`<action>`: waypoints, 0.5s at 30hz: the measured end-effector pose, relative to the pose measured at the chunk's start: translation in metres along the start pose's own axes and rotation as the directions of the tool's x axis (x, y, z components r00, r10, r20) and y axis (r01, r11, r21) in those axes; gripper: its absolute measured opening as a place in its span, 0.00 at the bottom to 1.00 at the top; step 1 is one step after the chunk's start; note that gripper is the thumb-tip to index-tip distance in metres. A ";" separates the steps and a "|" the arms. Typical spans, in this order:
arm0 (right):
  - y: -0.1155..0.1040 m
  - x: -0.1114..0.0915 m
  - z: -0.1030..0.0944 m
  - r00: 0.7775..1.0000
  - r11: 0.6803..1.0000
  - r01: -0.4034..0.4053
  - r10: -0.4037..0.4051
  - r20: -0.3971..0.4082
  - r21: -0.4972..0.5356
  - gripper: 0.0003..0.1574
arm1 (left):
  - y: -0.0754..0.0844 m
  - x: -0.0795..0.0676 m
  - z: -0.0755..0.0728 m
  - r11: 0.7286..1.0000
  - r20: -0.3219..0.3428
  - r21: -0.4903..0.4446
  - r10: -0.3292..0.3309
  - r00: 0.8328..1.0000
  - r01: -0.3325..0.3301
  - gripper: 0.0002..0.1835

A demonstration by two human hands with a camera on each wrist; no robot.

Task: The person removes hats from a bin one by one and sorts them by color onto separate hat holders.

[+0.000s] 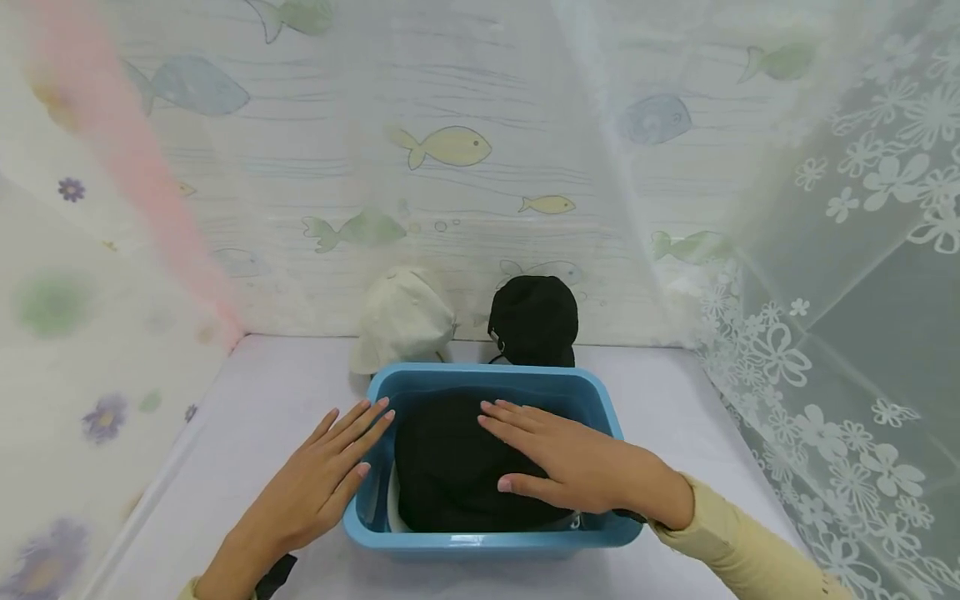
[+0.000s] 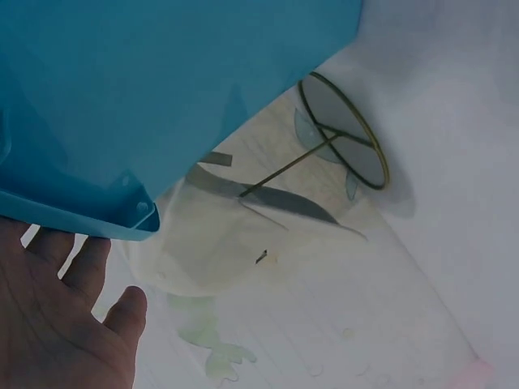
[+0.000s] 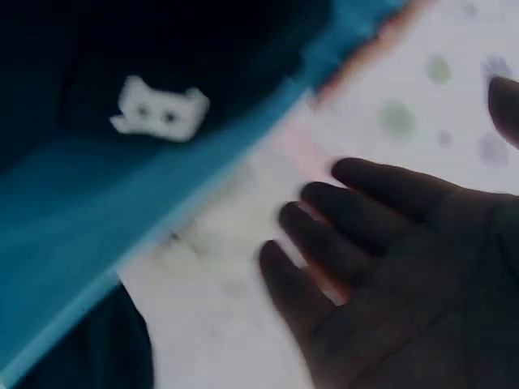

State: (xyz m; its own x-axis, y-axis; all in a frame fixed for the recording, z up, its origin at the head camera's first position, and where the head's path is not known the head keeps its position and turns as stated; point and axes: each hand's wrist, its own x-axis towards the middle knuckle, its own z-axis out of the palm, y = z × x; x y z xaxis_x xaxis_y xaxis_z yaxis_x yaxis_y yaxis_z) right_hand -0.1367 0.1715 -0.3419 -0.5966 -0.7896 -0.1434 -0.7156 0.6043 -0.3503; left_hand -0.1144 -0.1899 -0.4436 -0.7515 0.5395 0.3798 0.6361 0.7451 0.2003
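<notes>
Blue basin [image 1: 480, 540] 1 | black hat [image 1: 453, 467] inside | caps [image 1: 407, 318] [image 1: 534, 319] behind 2 | hands [image 1: 322, 473] [image 1: 576, 461] 2

Left hand [image 1: 318, 479] and right hand [image 1: 566, 458] angle inward, fingers [image 1: 510, 432] nearly straight, the right's apparently relaxed, though blurred up close.

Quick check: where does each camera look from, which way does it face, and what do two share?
Head: on the head, facing forward and down at the blue tub holding black fabric; left hand, right hand and sleeves show.
Left wrist: on that wrist, facing past the tub to the white cap on its wire stand; left hand partly shows.
Right wrist: on that wrist, facing the tub and a cat patch; right hand shows, dark.
Shared: head and left wrist see the white cap.
</notes>
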 end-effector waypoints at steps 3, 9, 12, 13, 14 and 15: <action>0.006 0.021 0.002 0.998 0.998 0.057 -0.057 0.021 0.039 0.45 | 0.000 0.000 0.001 1.000 -0.011 -0.015 -0.001 1.000 0.001 0.34; 0.016 0.056 0.007 0.993 0.984 0.111 -0.114 0.016 0.140 0.42 | 0.001 0.001 0.002 0.999 -0.018 -0.040 -0.012 1.000 0.011 0.35; 0.020 0.072 0.015 0.990 0.976 0.127 -0.135 0.033 0.177 0.42 | 0.001 0.001 0.002 0.999 -0.018 -0.050 -0.013 1.000 0.012 0.36; 0.021 0.077 0.018 0.989 0.974 0.128 -0.139 0.045 0.187 0.42 | 0.001 0.001 0.002 0.999 -0.017 -0.052 -0.011 1.000 0.010 0.35; 0.022 0.082 0.022 0.989 0.973 0.127 -0.140 0.056 0.191 0.42 | 0.001 0.001 0.002 0.998 -0.017 -0.056 -0.008 1.000 0.007 0.35; 0.024 0.086 0.026 0.988 0.973 0.126 -0.142 0.067 0.195 0.43 | 0.001 0.001 0.002 0.998 -0.016 -0.061 -0.005 1.000 0.004 0.35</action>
State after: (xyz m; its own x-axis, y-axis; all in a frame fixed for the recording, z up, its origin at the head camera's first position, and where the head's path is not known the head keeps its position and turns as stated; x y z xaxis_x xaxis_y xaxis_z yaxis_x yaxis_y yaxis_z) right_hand -0.1957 0.1150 -0.3862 -0.4633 -0.8727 -0.1542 -0.7005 0.4672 -0.5395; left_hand -0.1147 -0.1881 -0.4444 -0.7520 0.5292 0.3930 0.6423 0.7222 0.2565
